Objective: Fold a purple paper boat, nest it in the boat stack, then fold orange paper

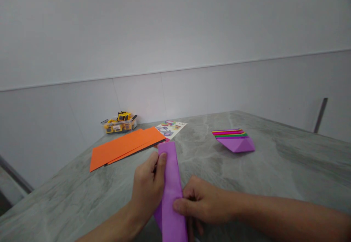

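A long folded strip of purple paper (pixel 171 176) stands between my two hands, running from the bottom edge of the view up toward the middle. My left hand (pixel 149 179) grips its left edge near the far end, thumb lying along the front face. Lower down, my right hand (pixel 200 201) pinches the right edge, with the thumb on top and the fingers curled behind. Another purple flap (pixel 158 216) shows below the left hand. The near end of the paper runs out of view.
Orange sheets (pixel 126 146) lie on the grey marbled table (pixel 274 183) at the left. Behind them are a clear box of yellow toy vehicles (pixel 119 123) and a printed sheet (pixel 172 127). A folded purple paper piece with coloured strips (pixel 234 141) rests at the right.
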`<state>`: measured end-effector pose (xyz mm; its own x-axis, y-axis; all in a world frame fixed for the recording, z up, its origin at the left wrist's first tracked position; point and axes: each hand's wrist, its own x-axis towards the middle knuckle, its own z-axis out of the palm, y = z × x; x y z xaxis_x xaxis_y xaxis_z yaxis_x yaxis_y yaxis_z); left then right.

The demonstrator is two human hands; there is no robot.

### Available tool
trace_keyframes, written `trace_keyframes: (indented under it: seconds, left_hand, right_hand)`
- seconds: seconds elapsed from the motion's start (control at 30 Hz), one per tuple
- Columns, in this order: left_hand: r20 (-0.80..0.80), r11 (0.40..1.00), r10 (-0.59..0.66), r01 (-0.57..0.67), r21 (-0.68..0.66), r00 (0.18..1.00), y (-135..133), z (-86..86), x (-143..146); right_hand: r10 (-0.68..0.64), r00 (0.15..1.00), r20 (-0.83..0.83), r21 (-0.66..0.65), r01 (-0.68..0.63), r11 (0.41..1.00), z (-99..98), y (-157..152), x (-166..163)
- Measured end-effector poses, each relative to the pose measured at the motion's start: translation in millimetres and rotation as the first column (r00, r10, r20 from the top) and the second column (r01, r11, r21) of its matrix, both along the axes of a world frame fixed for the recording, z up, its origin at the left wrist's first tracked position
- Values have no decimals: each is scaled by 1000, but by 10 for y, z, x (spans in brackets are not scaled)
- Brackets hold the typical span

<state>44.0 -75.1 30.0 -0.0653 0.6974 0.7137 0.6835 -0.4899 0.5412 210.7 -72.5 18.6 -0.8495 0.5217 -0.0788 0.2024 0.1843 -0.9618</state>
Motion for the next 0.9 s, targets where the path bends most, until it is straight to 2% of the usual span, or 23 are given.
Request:
trace_keyframes:
  seconds: [0.2,0.3,0.4,0.5,0.67,0.77,0.9]
  left_hand:
    - [47,999,26,-25,-24,999,6,3,-4]
    - [71,999,40,-39,-8,997,-6,12,10]
    - [121,993,91,-99,60,988,2,39,7]
    - [174,988,123,-137,71,977,18,74,-2]
    - [249,993,64,-38,-108,966,67,78,-45]
    - [306,987,47,3,-160,951,110,55,-96]
    - [382,992,88,-45,-120,920,146,44,-138]
  right_hand:
    - [92,995,46,21,-93,995,42,-18,31]
    - [37,997,65,55,-41,998,37,-11,33]
    - [-82,993,86,171,66,983,67,-28,27]
    - [-112,987,111,328,70,942,130,-53,47]
    - [-49,995,86,518,-2,855,158,-31,105]
    - [-151,987,63,556,91,826,111,27,91]
    - [-376,926,15,566,303,767,43,119,52]
